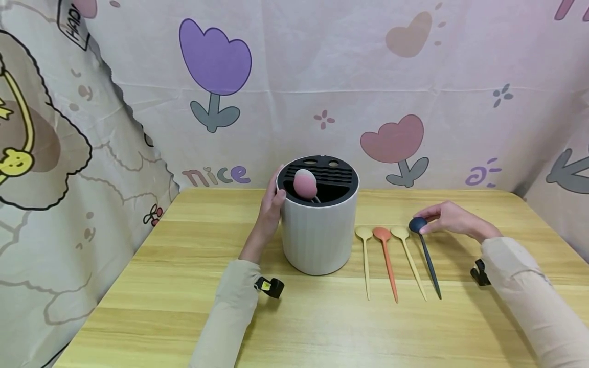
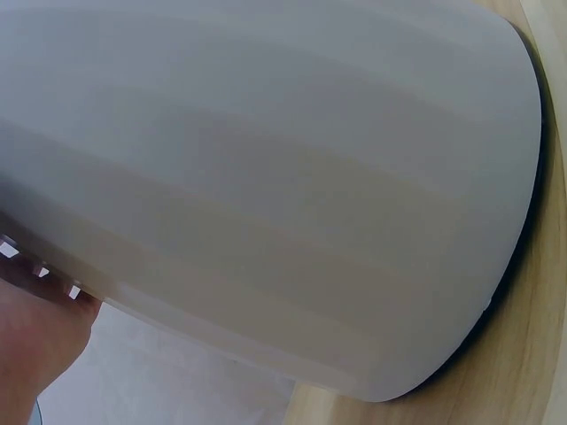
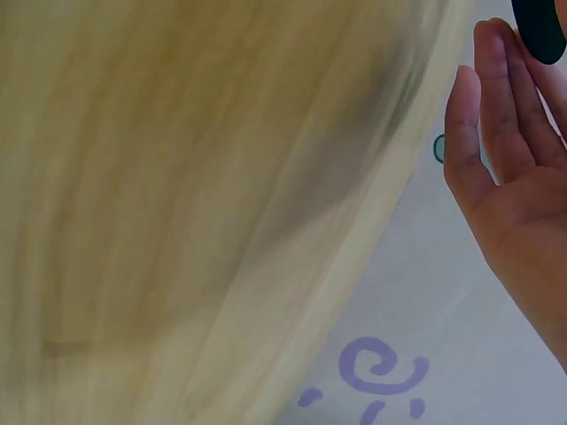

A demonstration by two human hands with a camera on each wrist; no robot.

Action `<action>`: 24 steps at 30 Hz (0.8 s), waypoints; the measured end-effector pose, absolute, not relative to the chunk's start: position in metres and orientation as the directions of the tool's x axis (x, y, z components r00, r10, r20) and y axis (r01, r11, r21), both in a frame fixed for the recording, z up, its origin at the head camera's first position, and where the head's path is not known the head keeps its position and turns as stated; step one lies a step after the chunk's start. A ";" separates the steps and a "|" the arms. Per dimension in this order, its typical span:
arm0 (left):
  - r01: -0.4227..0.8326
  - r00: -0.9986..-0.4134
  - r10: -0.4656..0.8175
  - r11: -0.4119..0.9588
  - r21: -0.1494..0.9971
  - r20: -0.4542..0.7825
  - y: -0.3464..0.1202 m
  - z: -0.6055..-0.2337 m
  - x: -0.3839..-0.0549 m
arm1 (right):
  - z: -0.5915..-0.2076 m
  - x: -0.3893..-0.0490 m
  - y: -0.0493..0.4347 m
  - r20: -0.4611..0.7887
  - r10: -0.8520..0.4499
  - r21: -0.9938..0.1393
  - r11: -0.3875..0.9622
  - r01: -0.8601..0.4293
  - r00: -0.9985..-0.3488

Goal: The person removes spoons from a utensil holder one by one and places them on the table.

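A white ribbed utensil holder (image 1: 317,237) with a black slotted top stands upright at mid-table. My left hand (image 1: 270,209) holds its left side near the rim, thumb at the front; part of that hand is hidden behind the holder in the left wrist view. A utensil with a rounded pink-and-white head (image 1: 306,185) leans in the large opening. To the right, my right hand (image 1: 448,217) pinches the bowl end of a dark blue spoon (image 1: 429,260), whose handle points toward the table's front. In the right wrist view, a dark piece of the spoon (image 3: 540,31) shows at the fingertips.
Beside the holder lie a pale yellow spoon (image 1: 366,263), an orange spoon (image 1: 388,266) and another pale yellow spoon (image 1: 412,263), in a row with handles toward the front. The wooden table (image 1: 184,286) ends at a printed cloth backdrop (image 1: 294,102).
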State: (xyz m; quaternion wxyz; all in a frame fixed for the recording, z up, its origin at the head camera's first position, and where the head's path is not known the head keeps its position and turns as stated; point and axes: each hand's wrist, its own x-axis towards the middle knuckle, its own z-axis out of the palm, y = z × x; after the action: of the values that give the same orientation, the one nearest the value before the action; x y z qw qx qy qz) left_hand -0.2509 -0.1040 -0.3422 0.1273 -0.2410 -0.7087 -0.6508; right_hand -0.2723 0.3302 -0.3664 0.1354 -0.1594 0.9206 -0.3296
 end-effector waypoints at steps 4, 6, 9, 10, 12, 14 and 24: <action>0.504 -0.854 0.174 0.038 0.863 0.491 -0.104 -0.342 -0.251 | -0.368 -0.273 0.332 -0.152 -0.384 -0.646 0.736 -0.202 -0.911; 0.507 -0.852 0.174 0.036 0.861 0.494 -0.104 -0.343 -0.251 | -0.370 -0.273 0.332 -0.154 -0.388 -0.650 0.732 -0.202 -0.909; 0.512 -0.848 0.176 0.034 0.858 0.500 -0.104 -0.342 -0.252 | -0.372 -0.273 0.332 -0.153 -0.395 -0.651 0.730 -0.209 -0.906; 0.512 -0.848 0.176 0.034 0.858 0.499 -0.104 -0.342 -0.252 | -0.373 -0.273 0.332 -0.152 -0.396 -0.649 0.731 -0.211 -0.906; 0.511 -0.849 0.177 0.034 0.859 0.498 -0.104 -0.342 -0.251 | -0.374 -0.272 0.331 -0.150 -0.394 -0.647 0.733 -0.211 -0.907; 0.511 -0.848 0.179 0.030 0.859 0.499 -0.104 -0.342 -0.251 | -0.375 -0.272 0.330 -0.150 -0.389 -0.647 0.734 -0.208 -0.909; 0.516 -0.845 0.182 0.027 0.856 0.503 -0.104 -0.342 -0.252 | -0.376 -0.269 0.329 -0.131 -0.383 -0.640 0.737 -0.217 -0.914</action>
State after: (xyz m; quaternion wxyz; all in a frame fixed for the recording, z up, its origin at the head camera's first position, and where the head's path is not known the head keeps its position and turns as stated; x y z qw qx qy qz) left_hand -0.2521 -0.1036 -0.3420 0.1278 -0.2473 -0.7051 -0.6522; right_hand -0.2691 0.3292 -0.3763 0.1280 -0.1627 0.9231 -0.3240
